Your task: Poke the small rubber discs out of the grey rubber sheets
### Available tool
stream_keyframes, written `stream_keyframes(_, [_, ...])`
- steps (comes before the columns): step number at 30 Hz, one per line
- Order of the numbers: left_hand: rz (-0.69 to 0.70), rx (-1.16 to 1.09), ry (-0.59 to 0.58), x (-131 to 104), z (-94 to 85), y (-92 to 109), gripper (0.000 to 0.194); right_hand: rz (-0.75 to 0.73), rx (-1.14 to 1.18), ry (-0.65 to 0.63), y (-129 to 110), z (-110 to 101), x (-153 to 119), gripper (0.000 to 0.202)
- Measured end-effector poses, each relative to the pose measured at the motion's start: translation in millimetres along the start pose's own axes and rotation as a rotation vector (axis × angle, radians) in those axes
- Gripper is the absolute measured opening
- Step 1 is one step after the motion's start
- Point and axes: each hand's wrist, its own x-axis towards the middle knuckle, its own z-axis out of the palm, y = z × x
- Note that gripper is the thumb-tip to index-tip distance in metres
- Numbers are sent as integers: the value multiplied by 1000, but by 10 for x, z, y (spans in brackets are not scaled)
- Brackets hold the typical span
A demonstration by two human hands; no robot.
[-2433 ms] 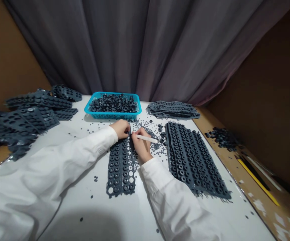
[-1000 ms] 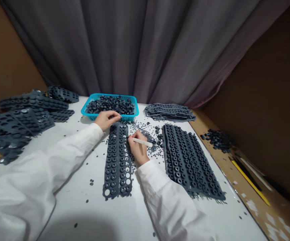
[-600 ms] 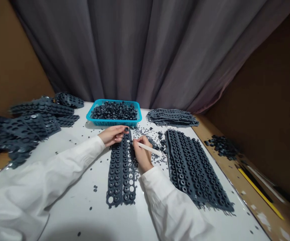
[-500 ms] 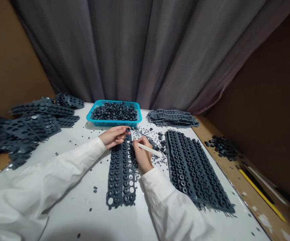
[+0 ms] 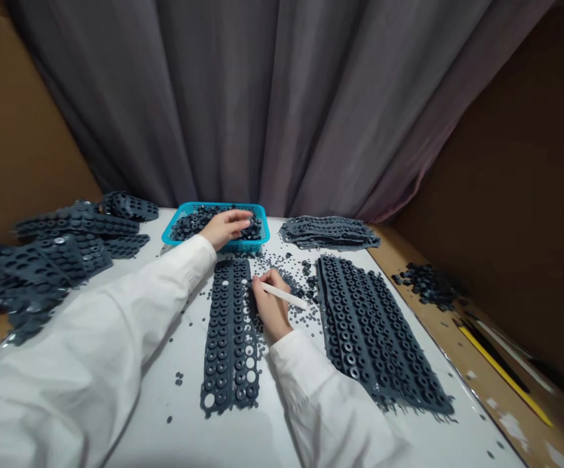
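Over the blue basket (image 5: 166,235), which holds many small black rubber pieces (image 5: 189,224), is my left hand (image 5: 224,227). Its fingers are stretched and apart, and I see nothing held in them. My right hand (image 5: 271,304) grips a white pen-like stick (image 5: 284,294) with a dark tip pointing left, at the right edge of a dark rubber sheet (image 5: 226,338). Rows of ring-shaped knobs cover this sheet, and white round holes show along its right side and at its lower left corner.
More knobbed sheets (image 5: 374,331) lie to the right, with a stack of flat sheets (image 5: 328,232) behind. Crumpled sheets (image 5: 58,253) are piled at left. Small discs litter the white table (image 5: 165,364). Black pieces (image 5: 425,285) and a yellow tool (image 5: 506,377) lie on the right-hand cardboard.
My left hand has moved from above the sheet back over the basket, and the small black piece no longer shows in its fingers. My right hand keeps its grip on the stick.
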Motion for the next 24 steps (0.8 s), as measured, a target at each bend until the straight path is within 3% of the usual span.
stream_keyframes(4, [106,170,37,287,-19,2,46,21,42,32,-3,7,12,22])
stream_keyframes(12, [253,468,44,535,-61,-229,34,22,40,23,31,21,15,22])
stream_keyframes(15, [296,548,23,470,-76,-221,37,49,70,40,56,29,23,22])
stream_keyframes(18, [410,716,59,239,-71,-152,45,71,126,84,72,43,36,21])
stream_keyframes(19, [459,813,23,139,-65,-134,42,77,150,101,74,47,41,22])
stream_keyframes(21, [527,996,-167,-58,-48,-128,28,89,188,117,74,52,51,23])
stream_keyframes(24, [494,1075,-421,-270,-31,-198,14,114,201,104,76,52,67,22])
